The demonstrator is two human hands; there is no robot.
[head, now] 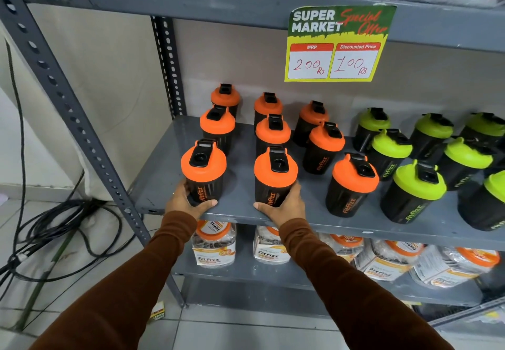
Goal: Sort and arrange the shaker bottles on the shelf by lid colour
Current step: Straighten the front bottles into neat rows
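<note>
At the shelf's [240, 213] front lip, your left hand [183, 201] wraps one orange-lidded shaker [203, 172] and your right hand [284, 205] another [275, 176], both standing upright. Orange already sits apart from the green-lidded shakers [415, 188] at three o'clock, so this looks like final straightening. Nudge them toward twelve o'clock; bare shelf lies between columns, the edge just behind.

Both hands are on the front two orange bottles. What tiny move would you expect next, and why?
Probably letting go: the left hand and right hand hold bottles already standing upright on the shelf, heading neat orange columns, with green-lidded bottles grouped to the right.
</note>
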